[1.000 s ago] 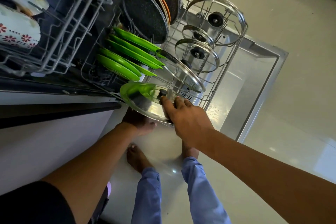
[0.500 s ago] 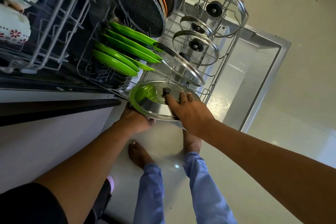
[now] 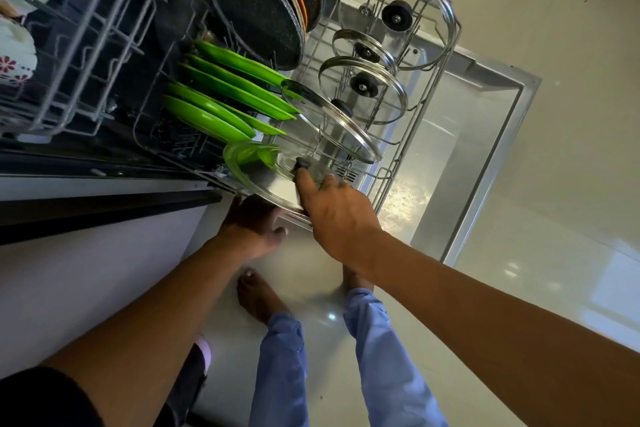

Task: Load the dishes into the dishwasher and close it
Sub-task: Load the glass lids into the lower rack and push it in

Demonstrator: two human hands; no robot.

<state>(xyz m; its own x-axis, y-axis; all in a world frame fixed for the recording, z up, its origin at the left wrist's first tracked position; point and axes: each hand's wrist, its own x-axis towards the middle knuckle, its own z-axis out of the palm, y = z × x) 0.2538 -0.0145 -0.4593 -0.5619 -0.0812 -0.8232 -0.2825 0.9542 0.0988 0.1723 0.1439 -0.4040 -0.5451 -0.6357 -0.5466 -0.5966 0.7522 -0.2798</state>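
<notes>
- The glass lid (image 3: 273, 180) is a round, clear disc with a polished steel rim and a small dark knob at its centre; it sits tilted at the near end of the lower rack (image 3: 398, 156), green showing through the glass.
- The right hand (image 3: 337, 215) lies over the lid's near edge, fingertips reaching up to the knob — whether they pinch it or only touch it I cannot tell.
- The left hand (image 3: 254, 224) is under the lid's lower rim, fingers hidden behind it, so its hold cannot be read either.
- Just behind the lid stand the green plates (image 3: 221, 104), glossy, thin and smooth, set on edge in a row between the wire tines.
- Further back lean large round dark pans (image 3: 256, 10) with a speckled, grainy surface, one showing an orange edge.
- To the right four more glass lids (image 3: 363, 88) stand upright in the rack, each steel-rimmed with a black knob — the biggest at the far end.
- The rack itself is thin grey coated wire, resting on the open dishwasher door (image 3: 485, 149), a flat brushed-metal panel.
- The upper rack (image 3: 90, 28) juts out at the left, holding white crockery with a red flower print (image 3: 14, 62).
- Below are a pale, shiny tiled floor, bare feet and blue trouser legs.
</notes>
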